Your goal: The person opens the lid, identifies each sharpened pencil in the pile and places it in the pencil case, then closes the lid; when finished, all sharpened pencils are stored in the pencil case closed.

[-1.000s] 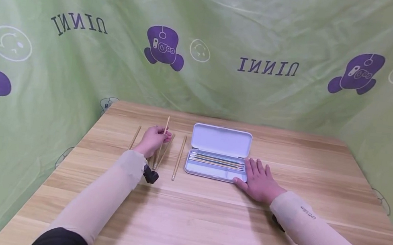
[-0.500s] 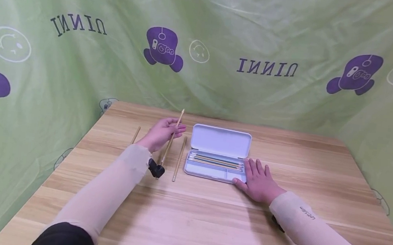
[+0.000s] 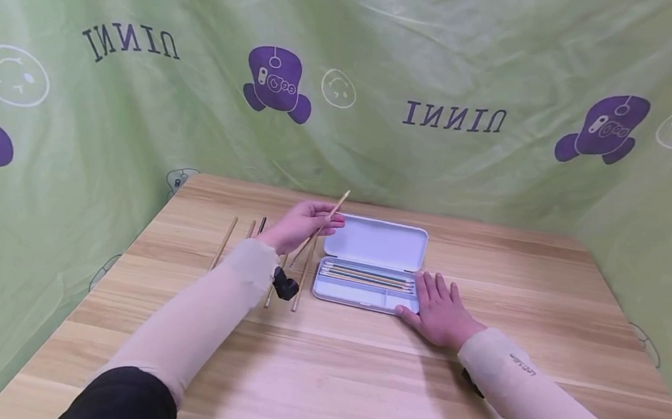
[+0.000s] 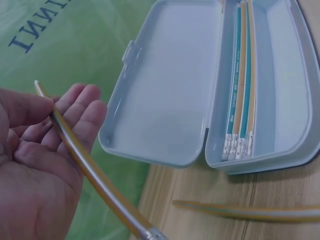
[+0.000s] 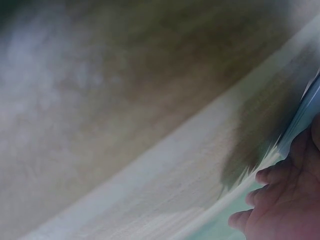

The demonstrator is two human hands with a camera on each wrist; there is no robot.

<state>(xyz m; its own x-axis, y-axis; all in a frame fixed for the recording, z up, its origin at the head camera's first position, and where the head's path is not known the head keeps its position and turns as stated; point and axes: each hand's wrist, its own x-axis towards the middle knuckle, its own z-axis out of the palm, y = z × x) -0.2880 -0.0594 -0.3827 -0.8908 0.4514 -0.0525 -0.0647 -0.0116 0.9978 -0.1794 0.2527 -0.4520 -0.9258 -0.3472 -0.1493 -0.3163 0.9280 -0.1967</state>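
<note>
My left hand (image 3: 299, 227) pinches a yellow pencil (image 4: 97, 175) between thumb and fingers, with its point up and its metal-banded end slanting down. It is raised beside the lid of an open, pale blue pencil case (image 3: 374, 241). Several green and yellow pencils (image 4: 240, 75) lie side by side in the case's long compartment, eraser ends lined up. At the case's right end rests my right hand (image 3: 441, 313), fingers spread straight and thumb at the front corner. The right wrist view is blurred and shows only part of that hand (image 5: 290, 195).
Left of the case, a loose yellow pencil (image 3: 302, 278) lies on the wooden table (image 3: 316, 387). More pencils lie farther left, among them one yellow pencil (image 3: 223, 244) and a dark-ended stick (image 3: 262, 226), partly behind the left arm. A green printed curtain (image 3: 373, 158) hangs behind the table.
My left hand has lifted the pencil and carried it right, from among the loose pencils to beside the case lid, tilting it more. My right hand has stayed at the case.
</note>
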